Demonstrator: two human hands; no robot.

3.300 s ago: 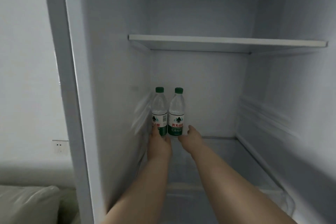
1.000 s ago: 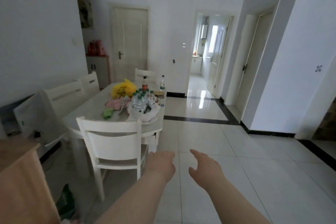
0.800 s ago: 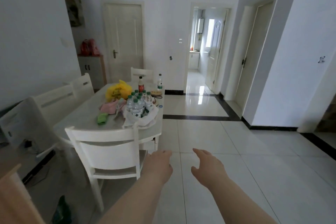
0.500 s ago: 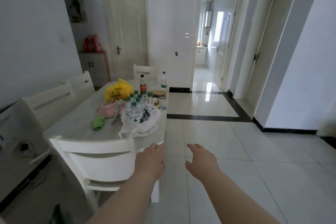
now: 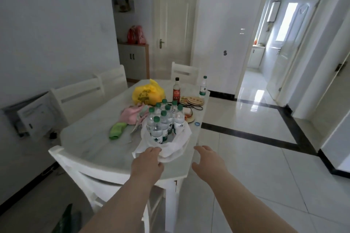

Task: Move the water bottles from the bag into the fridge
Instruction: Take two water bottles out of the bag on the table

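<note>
While the clear, green-capped plastic water bottles (image 5: pixel 164 119) stand upright together inside the crumpled white plastic bag (image 5: pixel 177 146) at the near right of the white marble-topped table (image 5: pixel 89 143), the left hand (image 5: pixel 146 162) is at the bag's near rim with relaxed fingers, grasping nothing, and the right hand (image 5: pixel 208 162) hovers spread and empty just right of the bag; a yellow plastic bag (image 5: pixel 147 92), a pink cloth (image 5: pixel 130 115) and a single green-capped bottle (image 5: pixel 203 86) sit farther off

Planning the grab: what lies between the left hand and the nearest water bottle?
In the head view, only the white bag's crumpled near rim separates the left hand from the nearest water bottle.
</note>
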